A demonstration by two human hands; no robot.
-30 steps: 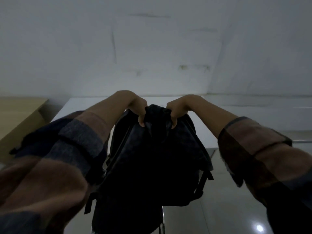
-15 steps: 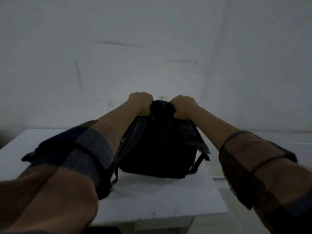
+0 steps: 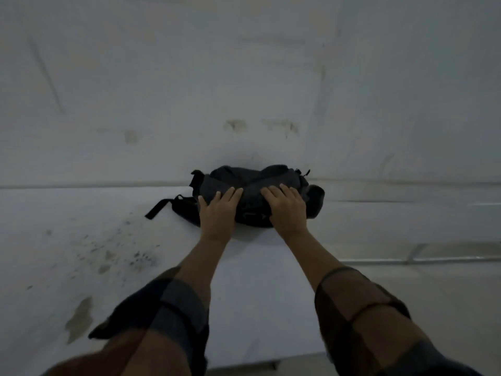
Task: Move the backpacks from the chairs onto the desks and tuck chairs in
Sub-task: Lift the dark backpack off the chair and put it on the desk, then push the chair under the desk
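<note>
Both hands lie flat and spread on top of the dark backpack [image 3: 253, 195], palms down, fingers extended rather than curled around anything, so neither hand is gripping; they press or rest on the fabric. The left hand [image 3: 218, 213] covers the bag's left half and the right hand [image 3: 286, 210] its right half, with a bare band of cloth between them. The backpack is slumped flat on the white desk [image 3: 135, 267], at the desk's far edge and against the pale wall [image 3: 244, 77] behind it, its long axis running left to right across the view. One loose strap [image 3: 158, 207] trails out to the left onto the desktop, and a rounded side bulge sticks out past the right hand, near the desk's right edge. The bag lies straight ahead of both palms at arm's reach, equally near to each hand. This bag looks placed, so the step in hand is likely letting go, and the next move probably turns back toward the near side, where the chair would be; no chair shows here, so which hand is nearer to it cannot be told. The desktop's left part carries dark specks and a stain [image 3: 80, 318].
</note>
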